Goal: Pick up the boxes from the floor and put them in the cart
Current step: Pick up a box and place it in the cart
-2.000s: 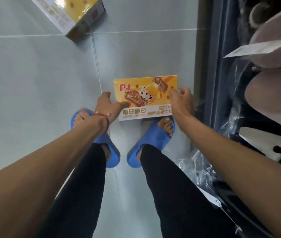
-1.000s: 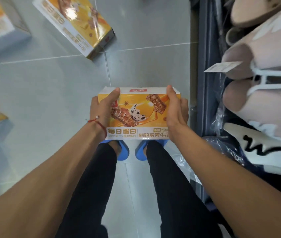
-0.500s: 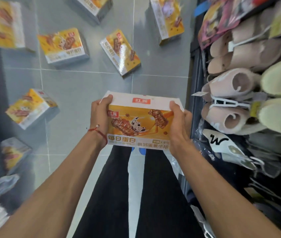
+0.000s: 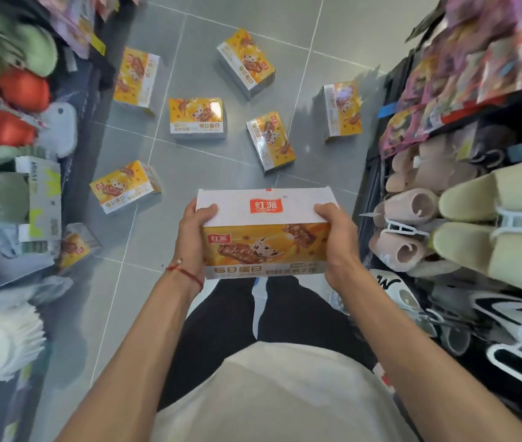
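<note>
One yellow snack box [image 4: 266, 237] is held clear of the grey tiled floor [image 4: 189, 173], in front of the body and midway between two store racks. The left hand [image 4: 193, 240] grips the box's left end, thumb curled over the white top panel. The right hand [image 4: 336, 242] grips the right end in the same way. The box sits level with its red logo facing up, and only the two hands touch it. One red cord [image 4: 186, 273] circles the left wrist.

Beyond it we count seven matching floor boxes, none touching another. Three lie along the floor's left edge: a far box [image 4: 135, 78], a nearer box [image 4: 124, 186] and a half-hidden box [image 4: 74, 247] tucked under the left rack [image 4: 77, 90]. Three lie mid-floor: a tilted box [image 4: 246, 63], a square-on box [image 4: 196, 118] and a slanted box [image 4: 270, 141]. The seventh box [image 4: 342, 111] lies at the floor's right edge, against the right rack [image 4: 372, 186].

The right rack is filled with slippers [image 4: 409, 210], too crowded for us to count. The goods on the left rack are blurred.
</note>
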The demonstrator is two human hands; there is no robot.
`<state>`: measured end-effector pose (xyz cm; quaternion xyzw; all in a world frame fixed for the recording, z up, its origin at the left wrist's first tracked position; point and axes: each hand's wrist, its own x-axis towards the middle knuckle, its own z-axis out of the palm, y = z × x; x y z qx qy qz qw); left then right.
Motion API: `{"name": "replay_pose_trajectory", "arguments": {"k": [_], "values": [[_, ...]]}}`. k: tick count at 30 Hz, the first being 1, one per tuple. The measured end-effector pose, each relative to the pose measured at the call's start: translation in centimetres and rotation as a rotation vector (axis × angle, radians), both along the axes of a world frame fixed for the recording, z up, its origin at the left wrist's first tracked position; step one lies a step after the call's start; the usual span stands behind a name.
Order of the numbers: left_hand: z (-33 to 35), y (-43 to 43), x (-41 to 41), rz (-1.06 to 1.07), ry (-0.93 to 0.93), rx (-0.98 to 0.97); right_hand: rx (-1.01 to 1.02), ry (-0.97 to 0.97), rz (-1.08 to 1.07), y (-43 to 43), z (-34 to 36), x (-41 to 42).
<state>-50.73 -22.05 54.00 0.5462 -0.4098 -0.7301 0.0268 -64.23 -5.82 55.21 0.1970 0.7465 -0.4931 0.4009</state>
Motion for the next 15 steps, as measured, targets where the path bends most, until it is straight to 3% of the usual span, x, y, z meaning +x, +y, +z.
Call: {"name": "replay_pose_trajectory", "arguments": {"k": [5,15], "values": [[2.8,1.8,4.2,0.154,0.035,-0.066,-0.072,0.043,0.187,-0.4,1.6,1.6],[4.8,9.6,15.4,0.500,0.051,-0.113,-0.181,-0.056,0.582,-0.6,3.4,6.9]]}}
